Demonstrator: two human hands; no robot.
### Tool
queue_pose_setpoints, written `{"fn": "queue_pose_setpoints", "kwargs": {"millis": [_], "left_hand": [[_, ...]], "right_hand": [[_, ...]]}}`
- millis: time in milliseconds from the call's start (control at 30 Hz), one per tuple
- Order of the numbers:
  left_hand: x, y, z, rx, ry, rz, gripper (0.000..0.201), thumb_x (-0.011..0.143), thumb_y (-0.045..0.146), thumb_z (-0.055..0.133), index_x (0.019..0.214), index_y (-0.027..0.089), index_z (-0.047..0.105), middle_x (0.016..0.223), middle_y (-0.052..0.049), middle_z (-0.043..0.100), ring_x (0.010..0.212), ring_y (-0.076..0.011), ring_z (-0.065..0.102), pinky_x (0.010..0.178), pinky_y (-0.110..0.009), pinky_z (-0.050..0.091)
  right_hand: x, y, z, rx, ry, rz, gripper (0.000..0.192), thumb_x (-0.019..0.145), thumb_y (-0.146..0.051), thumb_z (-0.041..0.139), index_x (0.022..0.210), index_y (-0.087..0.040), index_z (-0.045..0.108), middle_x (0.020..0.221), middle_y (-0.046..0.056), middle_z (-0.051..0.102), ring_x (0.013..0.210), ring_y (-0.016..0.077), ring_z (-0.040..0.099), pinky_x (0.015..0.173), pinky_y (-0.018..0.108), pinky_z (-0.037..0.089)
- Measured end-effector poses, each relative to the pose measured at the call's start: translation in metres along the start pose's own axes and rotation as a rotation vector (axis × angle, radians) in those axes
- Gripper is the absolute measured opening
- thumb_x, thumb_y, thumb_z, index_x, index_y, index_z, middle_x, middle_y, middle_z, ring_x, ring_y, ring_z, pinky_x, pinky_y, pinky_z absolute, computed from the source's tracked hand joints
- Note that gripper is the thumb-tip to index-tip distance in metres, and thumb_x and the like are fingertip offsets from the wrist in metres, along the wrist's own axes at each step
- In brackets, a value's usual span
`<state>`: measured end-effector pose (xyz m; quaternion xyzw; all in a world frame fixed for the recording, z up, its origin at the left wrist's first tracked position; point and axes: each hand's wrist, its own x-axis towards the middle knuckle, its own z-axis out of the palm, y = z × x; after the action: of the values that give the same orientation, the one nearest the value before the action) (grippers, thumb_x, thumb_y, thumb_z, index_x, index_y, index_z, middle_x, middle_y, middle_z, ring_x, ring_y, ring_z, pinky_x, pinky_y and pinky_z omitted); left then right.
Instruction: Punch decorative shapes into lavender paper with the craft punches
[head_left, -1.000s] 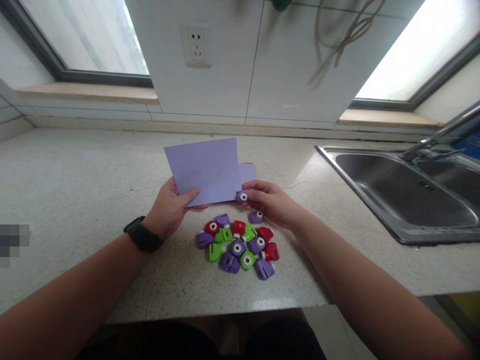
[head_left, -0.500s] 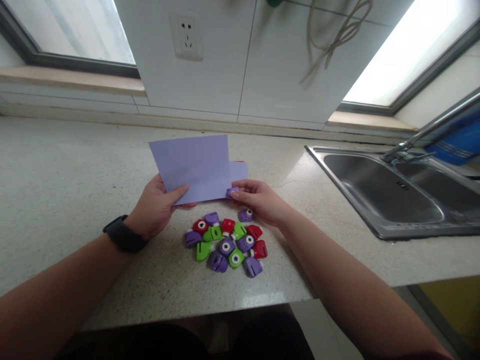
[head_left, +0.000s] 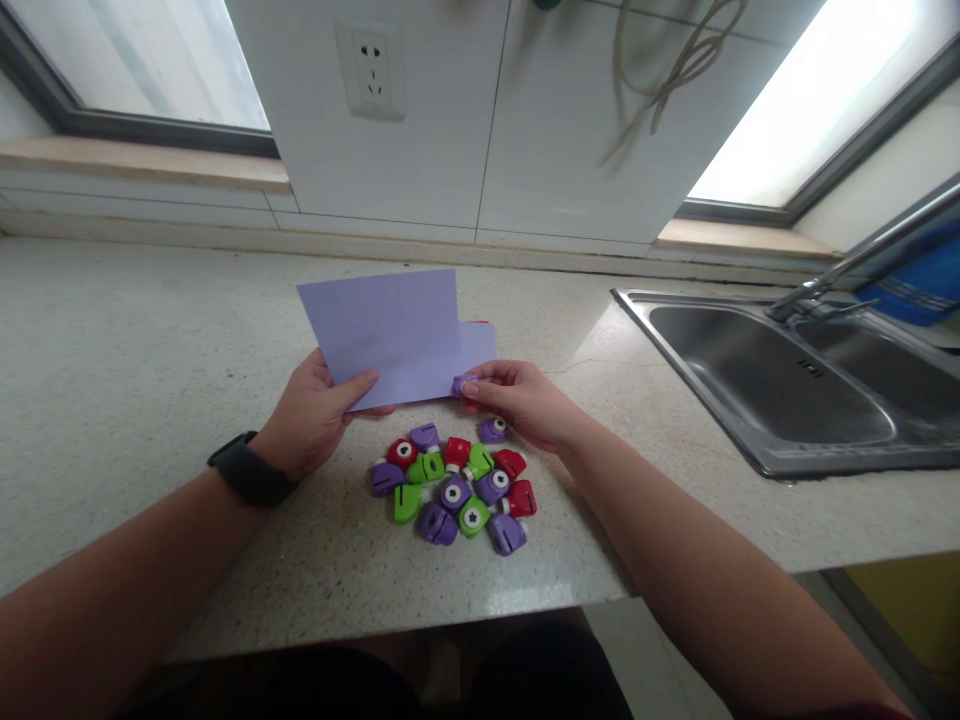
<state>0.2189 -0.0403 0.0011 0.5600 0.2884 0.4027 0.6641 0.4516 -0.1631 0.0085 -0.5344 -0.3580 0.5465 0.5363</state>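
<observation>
Key relation: purple punch [head_left: 460, 384] sits right at the near right corner of the purple sheet [head_left: 386, 335]; can't tell if paper is in its slot, fingers hide it.
Sheet axis: long side runs left to right across the gap between the hands, slightly slanted.
Left hand [head_left: 311, 420]: grasping the sheet near its near left corner, thumb on top, a fingertip showing under the near edge.
Right hand [head_left: 521, 405]: pinching the purple punch, thumb over its top; can't tell how hard it presses.
Nearer hand: right one for the punched-side corner; left one is well apart from it.
Punch position: at the right fingertips, on the left side of that hand.
Second sheet [head_left: 480, 342]: partly behind the first, just beyond the right fingers, thin red strip at its far edge.
Loose punch [head_left: 493, 430]: purple, on the desk [head_left: 315, 580], just below the right fingers.
Punch pile [head_left: 454, 494]: red, green, purple, between the forearms, nearer the body than the sheet.
Sink [head_left: 691, 385]: off to the right, well apart.
</observation>
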Motion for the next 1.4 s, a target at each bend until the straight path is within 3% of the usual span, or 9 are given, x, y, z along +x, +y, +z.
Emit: {"fn": "queue_pose_setpoints", "kwargs": {"millis": [467, 967, 1167, 1400], "left_hand": [[-0.0003, -0.0010, -0.0017, -0.010, 0.000, -0.013, 0.047, 0.080, 0.019, 0.079, 0.124, 0.023, 0.063, 0.137, -0.010, 0.065, 0.104, -0.0277, 0.073, 0.062, -0.031, 0.068], [-0.0003, 0.0021, 0.0008, 0.004, 0.013, -0.015, 0.053, 0.079, 0.019, 0.079, 0.128, 0.021, 0.059, 0.139, -0.013, 0.063, 0.102, -0.0266, 0.073, 0.061, -0.029, 0.067], [-0.0004, 0.0025, 0.0007, 0.008, 0.014, -0.015, 0.051, 0.081, 0.018, 0.077, 0.128, 0.021, 0.058, 0.139, -0.012, 0.063, 0.100, -0.0254, 0.074, 0.061, -0.028, 0.067], [-0.0003, 0.0016, -0.0014, -0.015, -0.021, -0.037, 0.052, 0.082, 0.016, 0.076, 0.131, 0.019, 0.057, 0.138, -0.012, 0.063, 0.097, -0.0229, 0.072, 0.063, -0.028, 0.067]], "right_hand": [[-0.0011, -0.0029, -0.0005, -0.072, -0.021, -0.032, 0.033, 0.072, -0.040, 0.091, 0.092, -0.017, 0.078, 0.082, 0.006, 0.073, 0.070, 0.0131, 0.064, 0.068, 0.029, 0.053], [-0.0010, -0.0014, 0.0016, -0.005, 0.008, 0.025, 0.027, 0.073, -0.035, 0.090, 0.090, -0.017, 0.079, 0.091, 0.008, 0.074, 0.077, 0.0143, 0.066, 0.077, 0.030, 0.056], [-0.0020, -0.0030, 0.0030, 0.033, -0.002, 0.035, 0.026, 0.072, -0.032, 0.090, 0.090, -0.017, 0.079, 0.093, 0.008, 0.075, 0.079, 0.0135, 0.067, 0.076, 0.026, 0.056], [-0.0022, -0.0043, 0.0044, 0.044, -0.008, 0.051, 0.020, 0.077, -0.028, 0.085, 0.087, -0.013, 0.077, 0.083, 0.007, 0.074, 0.071, 0.0102, 0.067, 0.070, 0.020, 0.056]]}}
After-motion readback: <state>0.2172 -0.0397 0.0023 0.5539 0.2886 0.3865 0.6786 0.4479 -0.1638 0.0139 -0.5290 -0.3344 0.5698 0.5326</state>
